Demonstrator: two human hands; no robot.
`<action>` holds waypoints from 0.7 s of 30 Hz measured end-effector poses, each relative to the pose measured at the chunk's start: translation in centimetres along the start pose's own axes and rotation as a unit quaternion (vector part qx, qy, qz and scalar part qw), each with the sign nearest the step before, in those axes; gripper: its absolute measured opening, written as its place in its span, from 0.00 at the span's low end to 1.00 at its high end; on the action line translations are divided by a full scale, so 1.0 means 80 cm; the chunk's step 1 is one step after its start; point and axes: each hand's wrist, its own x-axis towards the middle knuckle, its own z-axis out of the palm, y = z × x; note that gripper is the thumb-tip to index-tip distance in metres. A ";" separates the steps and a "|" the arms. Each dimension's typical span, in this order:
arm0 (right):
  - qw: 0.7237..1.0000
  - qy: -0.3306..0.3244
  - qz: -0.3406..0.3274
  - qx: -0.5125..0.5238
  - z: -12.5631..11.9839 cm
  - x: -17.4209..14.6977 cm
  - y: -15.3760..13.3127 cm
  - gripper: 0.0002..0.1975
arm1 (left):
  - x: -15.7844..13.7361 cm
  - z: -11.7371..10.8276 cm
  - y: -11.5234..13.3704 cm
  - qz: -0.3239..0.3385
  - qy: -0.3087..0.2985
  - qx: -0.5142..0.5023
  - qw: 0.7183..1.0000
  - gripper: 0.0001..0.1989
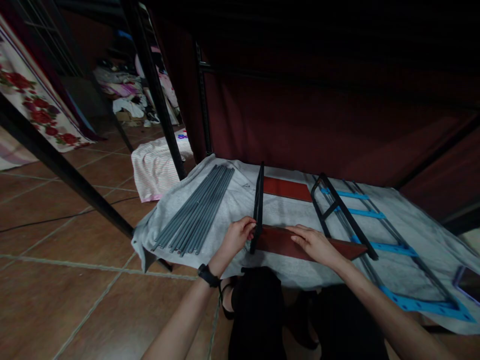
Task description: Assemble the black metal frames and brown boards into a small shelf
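My left hand (240, 234) is closed in a pinch against the near end of an upright black metal side frame (258, 200). Whatever its fingertips hold is too small or hidden to make out. My right hand (313, 243) lies with fingers stretched out on a red-brown board (279, 243), which meets that side frame at its left end. The board's right end reaches a second black frame (348, 218) with a crossbar, leaning at a slant. Farther back, another red-brown board (287, 188) spans between the two frames. A few tiny screw-like pieces (246, 185) lie left of them.
Grey rods (198, 212) lie in a bundle on the grey cloth (240, 200). At right is a rack of dark rods with blue connectors (397, 248). A phone-like object (467, 284) is at the right edge. Black metal posts (159, 95) rise around the surface.
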 end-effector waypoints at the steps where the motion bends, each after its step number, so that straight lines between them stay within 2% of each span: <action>1: 1.000 -0.001 0.001 -0.002 0.000 0.000 -0.001 0.20 | 0.000 0.000 0.002 0.004 -0.001 0.011 1.000 0.10; 9: 1.000 -0.009 0.015 -0.010 -0.003 0.001 -0.007 0.20 | -0.005 0.005 0.011 0.047 0.018 0.135 0.990 0.14; 14: 1.000 -0.011 0.014 -0.014 -0.006 0.002 -0.011 0.20 | -0.004 0.007 0.007 0.039 0.030 0.177 0.983 0.17; 18: 1.000 -0.008 0.013 -0.016 -0.005 0.002 -0.011 0.20 | -0.002 0.010 0.007 0.025 0.041 0.172 0.984 0.17; 21: 1.000 -0.007 0.011 -0.013 -0.004 0.001 -0.012 0.19 | -0.002 0.014 0.005 0.014 0.056 0.122 0.991 0.14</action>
